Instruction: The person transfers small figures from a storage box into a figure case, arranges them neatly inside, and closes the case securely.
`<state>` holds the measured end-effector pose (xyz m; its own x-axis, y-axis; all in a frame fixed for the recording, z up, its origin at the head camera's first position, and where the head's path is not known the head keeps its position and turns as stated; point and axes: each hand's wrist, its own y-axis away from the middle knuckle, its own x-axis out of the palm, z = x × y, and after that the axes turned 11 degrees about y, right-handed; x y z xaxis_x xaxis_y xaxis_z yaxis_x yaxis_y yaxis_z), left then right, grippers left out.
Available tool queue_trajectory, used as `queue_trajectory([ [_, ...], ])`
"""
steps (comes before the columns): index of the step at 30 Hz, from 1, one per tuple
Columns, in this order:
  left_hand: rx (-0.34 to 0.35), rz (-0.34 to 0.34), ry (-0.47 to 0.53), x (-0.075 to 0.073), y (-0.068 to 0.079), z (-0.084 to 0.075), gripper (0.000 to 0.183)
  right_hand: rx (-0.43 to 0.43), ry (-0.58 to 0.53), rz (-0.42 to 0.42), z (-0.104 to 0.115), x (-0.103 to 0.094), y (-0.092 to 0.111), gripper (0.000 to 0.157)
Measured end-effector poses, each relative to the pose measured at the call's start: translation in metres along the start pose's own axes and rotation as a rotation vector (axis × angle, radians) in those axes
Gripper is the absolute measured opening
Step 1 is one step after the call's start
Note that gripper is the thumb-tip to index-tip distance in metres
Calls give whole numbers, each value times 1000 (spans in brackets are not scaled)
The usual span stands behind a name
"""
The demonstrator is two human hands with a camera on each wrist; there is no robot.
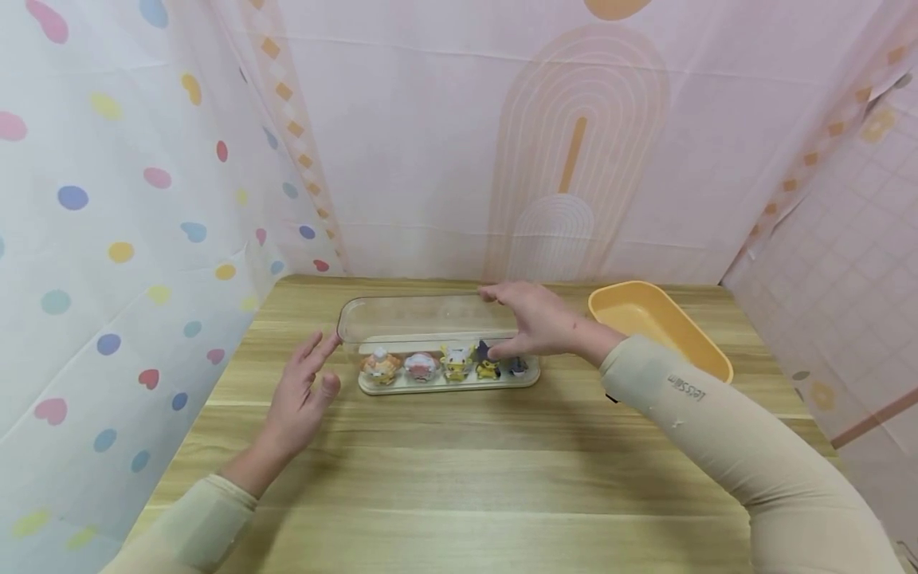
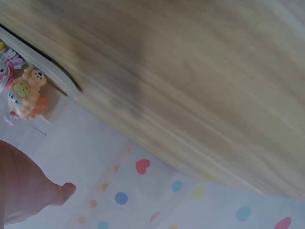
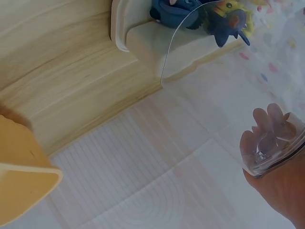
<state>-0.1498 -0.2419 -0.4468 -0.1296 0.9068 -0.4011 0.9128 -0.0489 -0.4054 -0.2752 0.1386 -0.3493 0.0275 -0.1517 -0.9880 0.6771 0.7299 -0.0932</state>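
A long cream base [image 1: 402,389] with rounded ends lies on the wooden table, bearing a row of several small figurines. They include an orange one [image 1: 380,367], a pink-and-white one [image 1: 421,367], a yellow-and-white one [image 1: 457,363] and a dark blue one [image 3: 174,13]. A clear plastic cover [image 1: 416,315] is held above and behind the base, shifted to the left of it. My right hand [image 1: 536,320] grips the cover's right end, its fingers seen through the plastic in the right wrist view. My left hand [image 1: 297,395] has fairly straight fingers at the cover's left end; contact is hard to tell.
A yellow-orange tray [image 1: 684,339] stands to the right, partly behind the right sleeve [image 1: 688,414]. Patterned cloth [image 1: 416,159] hangs along the table's back edge and both sides. The wooden tabletop [image 1: 459,478] extends in front of the base.
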Motion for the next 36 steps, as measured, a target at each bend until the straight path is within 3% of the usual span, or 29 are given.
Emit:
queue_trajectory([
  [13,-11,-15,-61,8,7,5,68,15,54,44,1,13,-4,98],
  [17,-23,10,-83,9,8,8,59,19,51,55,1,21,-4,99],
  [21,-25,35,-115,11,8,14,61,18,37,74,-1,33,-5,98],
  [26,-42,47,-155,16,5,19,68,13,31,103,-2,45,-9,97],
  [30,-88,45,-213,20,0,18,66,32,49,110,-2,48,-12,98],
  [36,-93,52,-243,22,-4,13,63,41,116,129,-2,56,-11,102],
])
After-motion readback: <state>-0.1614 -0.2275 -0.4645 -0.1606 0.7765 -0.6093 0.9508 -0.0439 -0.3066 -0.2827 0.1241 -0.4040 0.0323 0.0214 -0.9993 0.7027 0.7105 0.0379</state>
